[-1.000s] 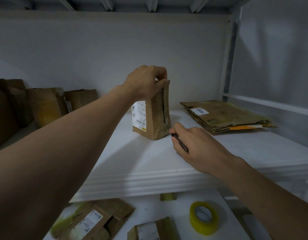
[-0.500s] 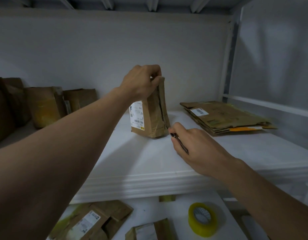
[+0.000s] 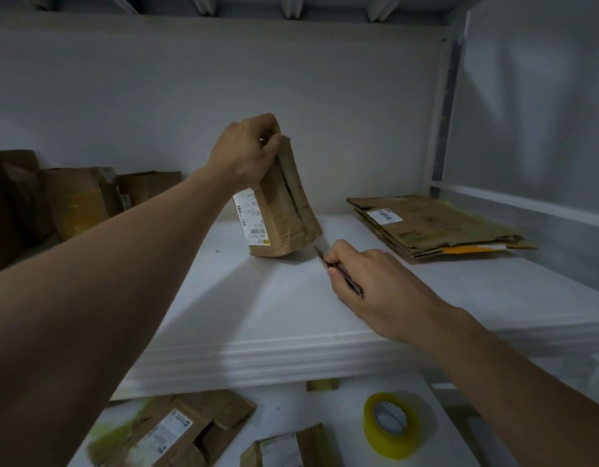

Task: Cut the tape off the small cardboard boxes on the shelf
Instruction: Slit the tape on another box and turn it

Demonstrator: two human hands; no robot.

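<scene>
A small brown cardboard box point(image 3: 280, 210) with a white barcode label stands on end on the white shelf point(image 3: 264, 318), tilted so its top leans left. A dark slit runs down the seam on its facing side. My left hand point(image 3: 246, 151) grips its top end. My right hand point(image 3: 375, 284) holds a thin dark cutter point(image 3: 338, 273) like a pen. The blade tip is at the box's lower right corner; whether it touches the cardboard I cannot tell.
Flattened cardboard boxes point(image 3: 436, 224) are stacked at the shelf's right. More brown boxes point(image 3: 72, 203) stand at the back left. On the lower shelf lie a yellow tape roll point(image 3: 391, 424) and opened boxes point(image 3: 176, 429). A metal post point(image 3: 441, 112) bounds the right side.
My left hand has tipped the box's top further to the left and lifted its right bottom edge. My right hand with the cutter has stayed at the lower right corner.
</scene>
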